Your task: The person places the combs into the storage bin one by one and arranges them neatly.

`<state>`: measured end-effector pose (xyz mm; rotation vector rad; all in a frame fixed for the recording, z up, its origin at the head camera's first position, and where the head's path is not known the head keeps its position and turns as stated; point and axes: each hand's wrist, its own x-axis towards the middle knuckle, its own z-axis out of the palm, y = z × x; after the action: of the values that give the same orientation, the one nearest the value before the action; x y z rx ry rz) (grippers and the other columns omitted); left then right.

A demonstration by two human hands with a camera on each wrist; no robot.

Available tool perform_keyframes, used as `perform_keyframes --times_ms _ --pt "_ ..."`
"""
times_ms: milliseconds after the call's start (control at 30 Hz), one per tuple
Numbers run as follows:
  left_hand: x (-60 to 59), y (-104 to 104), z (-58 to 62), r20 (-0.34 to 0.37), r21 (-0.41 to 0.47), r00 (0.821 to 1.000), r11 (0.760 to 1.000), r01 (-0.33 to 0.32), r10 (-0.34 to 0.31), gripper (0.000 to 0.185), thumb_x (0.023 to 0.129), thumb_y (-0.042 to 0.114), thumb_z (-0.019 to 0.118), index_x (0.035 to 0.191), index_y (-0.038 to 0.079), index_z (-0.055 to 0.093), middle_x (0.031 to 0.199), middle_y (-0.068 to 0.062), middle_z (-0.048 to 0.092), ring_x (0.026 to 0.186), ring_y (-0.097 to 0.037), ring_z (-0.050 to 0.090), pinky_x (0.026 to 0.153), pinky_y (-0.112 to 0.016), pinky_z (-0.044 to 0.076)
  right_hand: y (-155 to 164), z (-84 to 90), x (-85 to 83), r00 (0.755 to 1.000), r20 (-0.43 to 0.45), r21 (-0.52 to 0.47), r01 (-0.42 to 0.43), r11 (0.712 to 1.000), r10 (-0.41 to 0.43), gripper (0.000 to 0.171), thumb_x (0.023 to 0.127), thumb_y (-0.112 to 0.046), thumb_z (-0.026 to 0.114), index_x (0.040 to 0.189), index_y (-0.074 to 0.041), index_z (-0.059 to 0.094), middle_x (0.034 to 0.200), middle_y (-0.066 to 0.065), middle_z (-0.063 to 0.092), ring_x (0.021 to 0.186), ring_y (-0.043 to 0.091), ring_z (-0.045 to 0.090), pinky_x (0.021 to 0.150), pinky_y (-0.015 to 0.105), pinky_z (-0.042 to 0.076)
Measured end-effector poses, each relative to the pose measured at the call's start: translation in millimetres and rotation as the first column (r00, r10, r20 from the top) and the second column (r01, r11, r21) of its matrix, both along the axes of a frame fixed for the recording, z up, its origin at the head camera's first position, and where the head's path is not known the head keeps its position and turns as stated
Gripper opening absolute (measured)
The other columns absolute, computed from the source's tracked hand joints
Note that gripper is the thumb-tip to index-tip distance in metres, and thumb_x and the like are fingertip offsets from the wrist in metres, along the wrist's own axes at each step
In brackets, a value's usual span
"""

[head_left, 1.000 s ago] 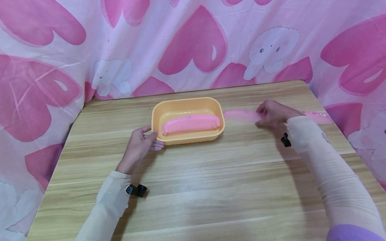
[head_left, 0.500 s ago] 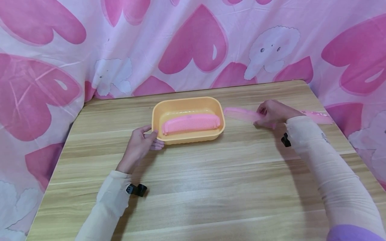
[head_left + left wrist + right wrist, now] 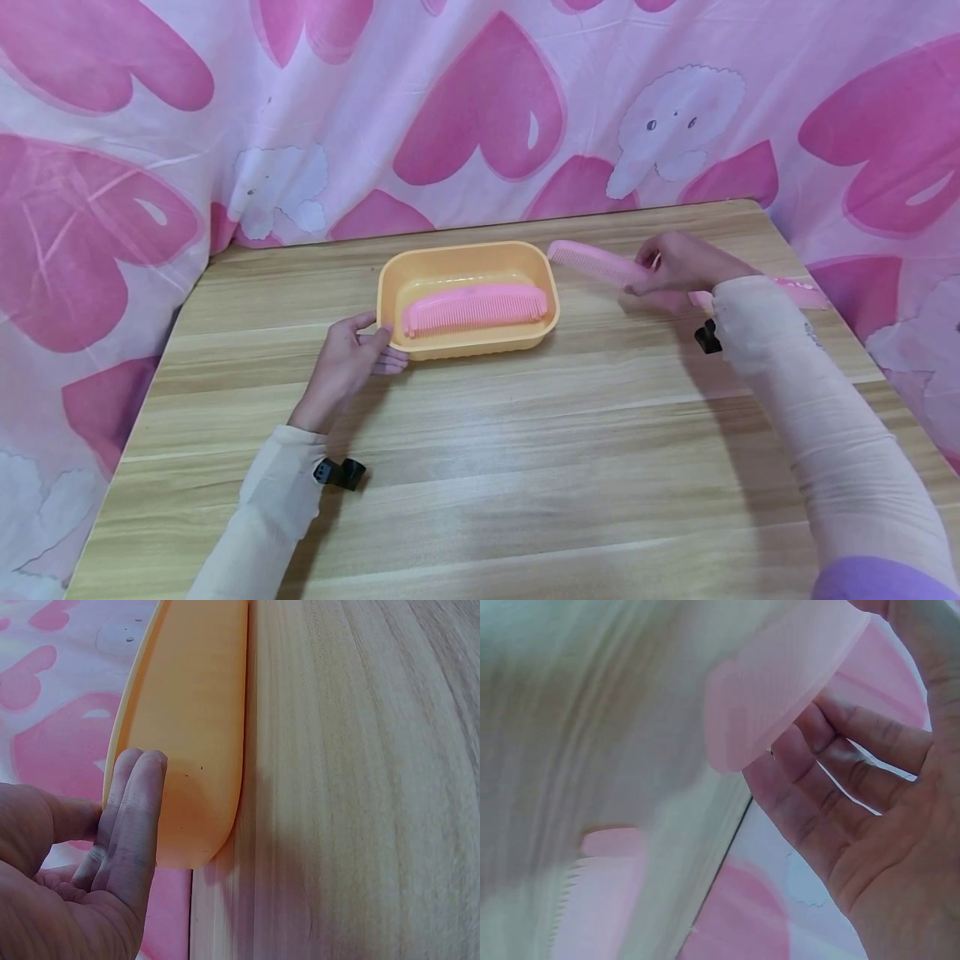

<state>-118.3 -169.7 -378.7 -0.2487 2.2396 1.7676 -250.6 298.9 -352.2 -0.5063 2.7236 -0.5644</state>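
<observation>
My left hand [image 3: 348,358] pinches the near left corner of an orange plastic box [image 3: 525,340], thumb at the rim and fingers against the outer wall [image 3: 196,735]. Inside the box lies a pink comb [image 3: 476,307], its teeth facing me. To the right, my right hand [image 3: 682,265] grips a second pink comb [image 3: 592,260] raised off the table. Its left end tilts up close to the box's back right corner. The right wrist view shows the held comb [image 3: 757,712] blurred between thumb and fingers. Beneath my right forearm, a third pink comb [image 3: 802,292] is partly hidden.
Everything stands on a wood-grain table [image 3: 480,467]. A pink curtain with hearts [image 3: 480,108] hangs along the back and both sides, close to the table edges. Black wrist cameras [image 3: 341,474] sit on both forearms.
The second comb has come up off the table in my right hand, its left end rising from beside the box. My right hand moved slightly up; the left hand and box stayed put.
</observation>
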Motion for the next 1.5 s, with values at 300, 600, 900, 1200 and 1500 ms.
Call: perform_keyframes --times_ms 300,600,900,1200,1500 --pt "0.4 -0.1 0.2 0.006 -0.007 1.0 1.0 -0.003 0.003 0.047 0.108 0.015 0.048 0.151 -0.003 0.04 0.092 -0.021 0.075 0.081 -0.028 0.076 0.077 -0.037 0.065 -16.2 16.2 -1.1 1.0 -0.017 -0.011 -0.005 1.0 0.004 0.04 0.079 -0.031 0.087 0.098 0.001 0.074 0.091 0.01 0.071 0.075 0.021 0.061 0.062 0.028 0.054" --pt "-1.1 0.6 -1.1 -0.004 0.001 1.0 1.0 -0.001 0.001 0.047 0.108 0.015 0.048 0.151 -0.003 0.04 0.091 -0.022 0.075 0.081 -0.028 0.076 0.075 -0.037 0.065 -37.8 27.7 -2.7 0.992 -0.095 -0.028 -0.084 0.996 0.081 0.039 0.075 -0.026 0.088 0.098 0.003 0.074 0.088 0.009 0.072 0.08 0.022 0.065 0.068 0.031 0.056" --pt "0.3 0.1 0.9 -0.003 -0.039 1.0 0.999 0.008 -0.008 0.049 0.108 0.018 0.049 0.152 -0.001 0.039 0.095 -0.021 0.075 0.084 -0.03 0.076 0.076 -0.037 0.065 -63.8 34.2 -5.5 0.983 -0.122 -0.032 -0.145 0.989 0.14 0.039 0.076 -0.029 0.087 0.098 0.0 0.073 0.087 0.008 0.071 0.081 0.023 0.065 0.068 0.03 0.056" --pt "0.3 -0.4 1.8 -0.006 -0.033 1.0 0.999 0.005 -0.006 0.049 0.108 0.018 0.049 0.152 -0.001 0.039 0.093 -0.02 0.075 0.081 -0.027 0.076 0.077 -0.038 0.065 -96.1 41.4 -6.3 0.956 -0.168 -0.033 -0.248 0.968 0.239 0.039 0.076 -0.031 0.087 0.098 -0.001 0.073 0.087 0.006 0.071 0.078 0.02 0.065 0.069 0.033 0.058" --pt "0.9 -0.2 1.6 0.001 -0.038 1.0 0.999 0.004 -0.004 0.049 0.108 0.019 0.049 0.152 -0.001 0.039 0.094 -0.02 0.075 0.084 -0.029 0.076 0.079 -0.041 0.065 -129.4 42.9 -3.9 0.928 -0.175 -0.033 -0.34 0.94 0.33 0.031 0.075 -0.032 0.088 0.084 -0.008 0.07 0.072 0.002 0.06 0.065 0.015 0.052 0.058 0.029 0.047"
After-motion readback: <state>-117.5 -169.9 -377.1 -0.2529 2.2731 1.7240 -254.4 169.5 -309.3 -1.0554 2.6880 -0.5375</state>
